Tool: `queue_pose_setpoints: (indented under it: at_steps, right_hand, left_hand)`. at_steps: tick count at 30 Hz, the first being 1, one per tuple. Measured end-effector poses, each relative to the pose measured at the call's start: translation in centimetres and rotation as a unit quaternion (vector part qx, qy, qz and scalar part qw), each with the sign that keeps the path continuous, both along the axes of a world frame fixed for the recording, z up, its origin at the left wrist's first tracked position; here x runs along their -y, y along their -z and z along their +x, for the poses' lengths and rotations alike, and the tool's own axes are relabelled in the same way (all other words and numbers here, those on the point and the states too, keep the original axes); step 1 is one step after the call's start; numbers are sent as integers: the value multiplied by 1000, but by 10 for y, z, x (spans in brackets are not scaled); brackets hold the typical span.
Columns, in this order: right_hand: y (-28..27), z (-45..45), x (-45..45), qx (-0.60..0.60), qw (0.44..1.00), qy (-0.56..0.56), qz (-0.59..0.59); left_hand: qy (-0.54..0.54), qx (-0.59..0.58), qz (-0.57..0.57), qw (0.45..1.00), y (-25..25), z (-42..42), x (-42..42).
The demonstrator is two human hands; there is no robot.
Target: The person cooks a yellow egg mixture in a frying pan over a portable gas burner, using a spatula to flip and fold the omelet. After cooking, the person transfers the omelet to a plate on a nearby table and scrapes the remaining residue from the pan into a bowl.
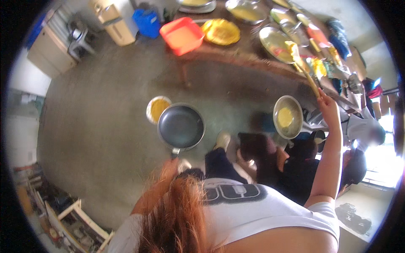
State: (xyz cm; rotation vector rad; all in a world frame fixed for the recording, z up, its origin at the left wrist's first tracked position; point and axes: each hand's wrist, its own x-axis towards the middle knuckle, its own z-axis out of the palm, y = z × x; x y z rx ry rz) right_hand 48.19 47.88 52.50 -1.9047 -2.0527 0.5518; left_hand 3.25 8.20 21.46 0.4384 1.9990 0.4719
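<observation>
My left hand grips the handle of a dark non-stick frying pan, held level above the floor with no food in it. Hair partly covers that forearm. Partly hidden behind the pan's left rim is a white bowl with orange-yellow contents. Stretched out to the right, my right hand holds a long wooden utensil near its lower end. Its far end overlaps a round metal tray on the table; something bright yellow shows there, too blurred to name.
A wooden table carries a red plastic basin, a yellow dish and several metal trays. Right of my legs, a metal bowl holds yellow food beside people in dark clothes. A blue jerrycan stands far left, near a plastic chair.
</observation>
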Motion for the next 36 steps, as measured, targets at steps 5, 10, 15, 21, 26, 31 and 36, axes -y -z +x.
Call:
queue_pose_setpoints:
  at_steps: [5,10,15,21,26,31,36]
  right_hand:
    - [67,-145,144,63,984,-67,-151]
    - [219,-208,236,118,965,-198,-128]
    - [331,-228,271,173,952,-216,-130]
    - [392,-223,267,115,959,-202,-161]
    - [417,-224,262,77,954,-206,-206]
    - [412,-242,253,81,939,-229,-243]
    - [406,-246,267,101,926,-260,-254]
  left_hand:
    - [-18,28,66,997,-6,-18,16]
    - [-36,65,48,996,33,-12,21]
    - [-43,72,18,996,99,-3,33]
    - [-43,-4,27,999,155,-1,44]
    - [-102,45,2,994,192,3,54]
    - [-116,59,16,991,234,8,68]
    - [-104,38,6,994,256,7,68]
